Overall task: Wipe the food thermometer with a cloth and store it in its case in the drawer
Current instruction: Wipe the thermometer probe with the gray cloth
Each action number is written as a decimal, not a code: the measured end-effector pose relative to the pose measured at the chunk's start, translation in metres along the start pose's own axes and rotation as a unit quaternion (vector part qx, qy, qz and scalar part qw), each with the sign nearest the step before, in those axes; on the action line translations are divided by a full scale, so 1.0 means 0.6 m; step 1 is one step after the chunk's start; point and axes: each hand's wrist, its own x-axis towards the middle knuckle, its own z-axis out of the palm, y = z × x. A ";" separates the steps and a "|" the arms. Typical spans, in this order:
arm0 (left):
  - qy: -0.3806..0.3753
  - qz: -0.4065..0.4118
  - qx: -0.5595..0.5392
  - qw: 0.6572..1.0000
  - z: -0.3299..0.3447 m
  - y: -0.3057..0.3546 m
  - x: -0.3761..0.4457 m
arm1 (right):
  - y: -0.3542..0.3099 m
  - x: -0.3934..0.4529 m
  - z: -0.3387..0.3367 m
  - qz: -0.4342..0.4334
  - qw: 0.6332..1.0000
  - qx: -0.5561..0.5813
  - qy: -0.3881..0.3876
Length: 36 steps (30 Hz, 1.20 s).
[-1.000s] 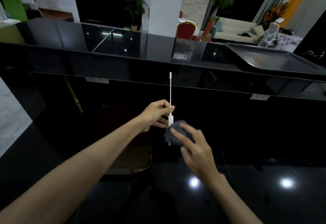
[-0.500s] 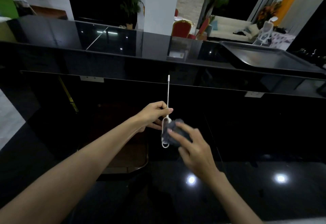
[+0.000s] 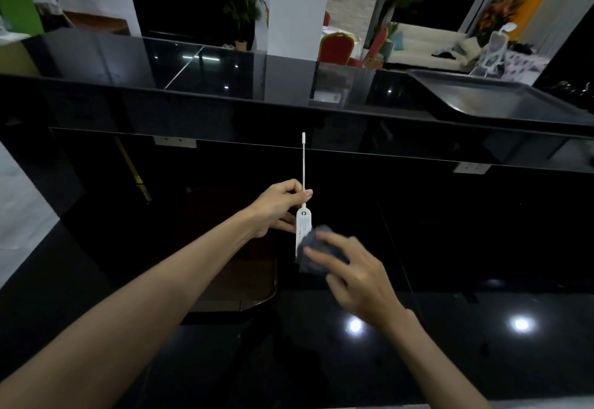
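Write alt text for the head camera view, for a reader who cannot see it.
The left hand holds a white food thermometer upright, probe up, while the right hand presses a dark cloth against its lower body. Behind them runs a glossy black counter.

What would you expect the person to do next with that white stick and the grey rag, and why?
Probably slide the cloth up the thermometer toward the thin probe. The right hand presses the cloth only on the lower body, while the left hand pinches the probe's base, so the upright probe above looks unwiped.
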 end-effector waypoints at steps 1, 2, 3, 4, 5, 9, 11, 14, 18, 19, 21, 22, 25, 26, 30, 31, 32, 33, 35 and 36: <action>-0.008 0.003 0.006 1.000 0.003 -0.001 -0.001 | 0.003 0.015 -0.003 0.024 0.999 0.002 0.022; -0.015 0.009 0.011 1.000 0.007 0.000 -0.003 | 0.004 0.030 -0.004 0.047 0.998 -0.003 0.033; -0.018 0.016 0.011 1.000 0.012 0.001 -0.004 | 0.005 0.041 -0.001 0.059 0.998 -0.014 0.029; -0.017 0.020 0.007 1.000 0.015 0.002 -0.005 | 0.005 0.047 0.005 0.060 0.998 -0.030 0.017; -0.014 0.020 0.003 1.000 0.016 0.003 -0.005 | 0.004 0.046 0.013 0.056 0.998 -0.039 0.005; -0.002 -0.001 -0.028 1.000 0.003 0.005 -0.007 | -0.007 0.000 0.031 0.052 0.998 -0.011 -0.032; 0.009 -0.004 -0.035 0.999 -0.004 0.004 -0.009 | -0.010 -0.020 0.026 0.018 0.999 -0.010 -0.050; 0.009 -0.002 -0.033 0.999 -0.004 0.004 -0.014 | -0.005 -0.011 0.010 0.000 0.999 -0.007 -0.031; -0.011 0.019 -0.006 1.000 0.013 0.007 -0.016 | -0.005 0.040 0.007 0.061 0.998 -0.017 0.019; -0.013 0.022 -0.009 1.000 0.016 0.008 -0.016 | -0.006 0.043 0.013 0.062 0.998 -0.023 0.018; -0.014 0.018 -0.016 1.000 0.016 0.012 -0.015 | -0.009 0.030 0.024 0.063 0.998 -0.016 0.007; -0.013 0.015 -0.022 1.000 0.013 0.014 -0.016 | -0.011 0.016 0.027 0.063 0.998 -0.009 -0.003; 0.004 0.012 -0.043 0.999 0.003 0.016 -0.017 | -0.017 -0.026 0.026 0.031 0.999 -0.003 -0.037; 0.011 0.014 -0.042 0.999 0.000 0.015 -0.018 | -0.018 -0.032 0.022 0.019 0.999 0.000 -0.039; 0.022 0.025 -0.021 0.999 0.000 0.013 -0.020 | -0.023 -0.005 0.000 0.028 1.000 0.012 0.005; 0.022 0.028 -0.010 0.999 0.002 0.013 -0.020 | -0.023 0.010 -0.003 0.039 0.999 0.010 0.017; 0.021 0.030 -0.001 0.999 0.005 0.014 -0.020 | -0.024 0.025 -0.004 0.051 0.998 0.006 0.023; 0.018 0.032 0.004 0.999 0.009 0.015 -0.020 | -0.025 0.037 -0.002 0.060 0.998 0.000 0.023; 0.016 0.033 0.009 0.999 0.013 0.016 -0.020 | -0.025 0.049 0.007 0.070 0.997 -0.011 0.012; 0.018 0.033 0.013 0.999 0.012 0.015 -0.020 | -0.025 0.047 0.014 0.072 0.997 -0.015 0.003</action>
